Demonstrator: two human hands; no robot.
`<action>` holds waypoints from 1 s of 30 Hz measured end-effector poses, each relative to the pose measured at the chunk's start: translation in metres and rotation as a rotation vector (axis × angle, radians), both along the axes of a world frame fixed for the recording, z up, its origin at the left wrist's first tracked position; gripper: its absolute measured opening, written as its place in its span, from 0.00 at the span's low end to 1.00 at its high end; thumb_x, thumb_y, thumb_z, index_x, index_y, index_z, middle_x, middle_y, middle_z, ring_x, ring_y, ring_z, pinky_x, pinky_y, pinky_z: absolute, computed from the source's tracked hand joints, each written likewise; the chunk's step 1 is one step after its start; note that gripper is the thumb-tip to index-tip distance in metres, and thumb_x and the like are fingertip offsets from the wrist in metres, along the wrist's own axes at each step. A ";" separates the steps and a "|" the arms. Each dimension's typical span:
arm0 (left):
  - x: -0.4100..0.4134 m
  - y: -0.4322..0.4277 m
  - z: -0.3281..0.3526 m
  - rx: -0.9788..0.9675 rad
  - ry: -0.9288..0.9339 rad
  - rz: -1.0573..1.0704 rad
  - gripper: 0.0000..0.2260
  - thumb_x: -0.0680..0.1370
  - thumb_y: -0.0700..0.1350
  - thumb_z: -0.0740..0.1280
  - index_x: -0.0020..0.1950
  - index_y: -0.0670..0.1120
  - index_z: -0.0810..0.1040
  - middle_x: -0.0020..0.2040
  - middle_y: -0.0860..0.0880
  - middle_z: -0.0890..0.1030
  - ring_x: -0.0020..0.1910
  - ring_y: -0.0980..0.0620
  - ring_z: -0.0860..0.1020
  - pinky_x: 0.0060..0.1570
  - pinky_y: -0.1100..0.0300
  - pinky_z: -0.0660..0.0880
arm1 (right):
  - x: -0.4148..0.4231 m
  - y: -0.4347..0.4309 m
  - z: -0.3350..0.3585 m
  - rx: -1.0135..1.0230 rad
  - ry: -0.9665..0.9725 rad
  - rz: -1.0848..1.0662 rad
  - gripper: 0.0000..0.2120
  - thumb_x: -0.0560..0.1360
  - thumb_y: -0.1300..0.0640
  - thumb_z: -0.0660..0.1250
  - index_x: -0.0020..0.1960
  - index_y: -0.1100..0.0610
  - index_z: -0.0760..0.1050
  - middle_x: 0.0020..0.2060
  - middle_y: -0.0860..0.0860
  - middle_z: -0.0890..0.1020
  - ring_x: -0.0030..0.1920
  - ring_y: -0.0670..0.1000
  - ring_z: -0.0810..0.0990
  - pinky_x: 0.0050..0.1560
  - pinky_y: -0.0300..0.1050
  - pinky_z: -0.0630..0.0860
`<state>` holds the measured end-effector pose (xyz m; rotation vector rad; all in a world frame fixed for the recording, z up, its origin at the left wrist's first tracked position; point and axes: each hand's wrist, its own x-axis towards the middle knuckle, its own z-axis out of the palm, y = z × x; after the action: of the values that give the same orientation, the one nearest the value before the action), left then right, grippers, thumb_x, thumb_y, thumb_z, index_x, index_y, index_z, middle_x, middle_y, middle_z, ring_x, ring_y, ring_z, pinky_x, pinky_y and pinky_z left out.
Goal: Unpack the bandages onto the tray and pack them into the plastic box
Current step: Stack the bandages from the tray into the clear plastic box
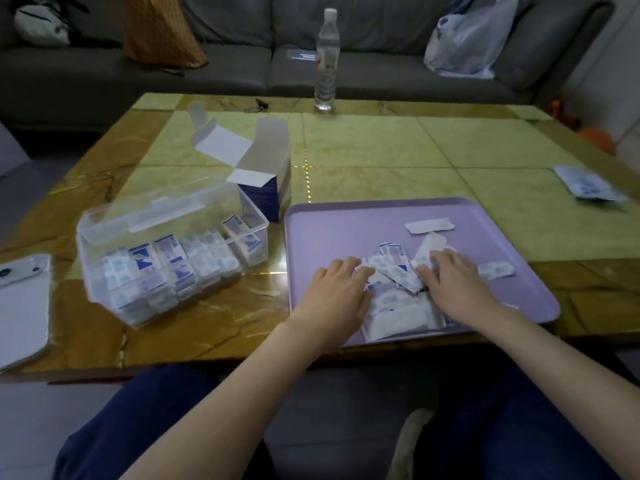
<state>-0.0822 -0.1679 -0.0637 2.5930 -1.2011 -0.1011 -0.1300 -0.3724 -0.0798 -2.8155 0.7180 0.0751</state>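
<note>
Loose heap of white-and-blue wrapped bandages (pixel 394 289) lies at 6 o'clock on the flat lilac plastic tray (pixel 329 223). Left hand (pixel 337 289) and right hand (pixel 453 282) rest palm-down on the heap, fingers spread, nothing gripped. Clear rectangular plastic box (pixel 166 258), at 9 o'clock of tray, holds upright rows of bandages. Open cardboard carton (pixel 263 174) behind it.

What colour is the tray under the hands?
Pale lilac tray, plain; the head view shows it.
</note>
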 end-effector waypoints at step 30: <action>0.021 -0.035 -0.003 0.174 -0.006 0.055 0.21 0.80 0.58 0.53 0.71 0.51 0.62 0.70 0.51 0.64 0.67 0.48 0.62 0.64 0.53 0.59 | 0.061 -0.041 0.013 -0.073 -0.001 0.186 0.15 0.79 0.53 0.59 0.64 0.57 0.69 0.63 0.55 0.70 0.63 0.59 0.66 0.59 0.52 0.67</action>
<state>-0.0611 -0.2032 -0.0665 2.7752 -1.1694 -0.1950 -0.0694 -0.4137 -0.0670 -2.9449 0.4662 0.0804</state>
